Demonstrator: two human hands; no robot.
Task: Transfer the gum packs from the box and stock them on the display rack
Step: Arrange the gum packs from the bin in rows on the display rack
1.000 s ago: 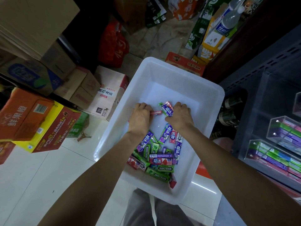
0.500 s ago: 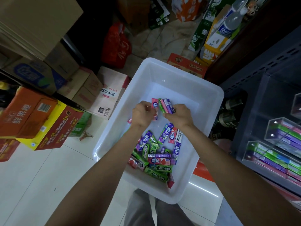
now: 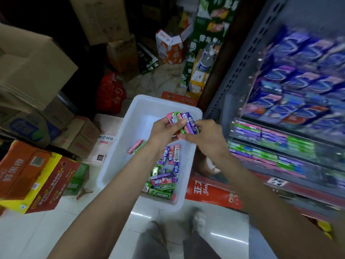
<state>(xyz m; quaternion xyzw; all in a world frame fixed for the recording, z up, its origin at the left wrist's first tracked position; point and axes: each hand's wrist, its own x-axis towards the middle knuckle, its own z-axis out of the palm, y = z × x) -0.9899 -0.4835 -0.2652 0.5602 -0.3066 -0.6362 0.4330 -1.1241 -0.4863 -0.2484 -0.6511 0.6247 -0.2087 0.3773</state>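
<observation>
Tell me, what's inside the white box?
The white box holds loose gum packs, green, purple and pink, piled at its near end, plus two lying apart. The forearms hide some of them.

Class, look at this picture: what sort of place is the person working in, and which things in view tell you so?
Probably a small shop, perhaps its stock corner. A display rack carries rows of gum, cardboard cartons are stacked on the floor, and both hands hold gum packs above a white tub.

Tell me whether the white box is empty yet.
Not empty. A heap of gum packs lies at the near end of the white box; its far end is bare.
</observation>
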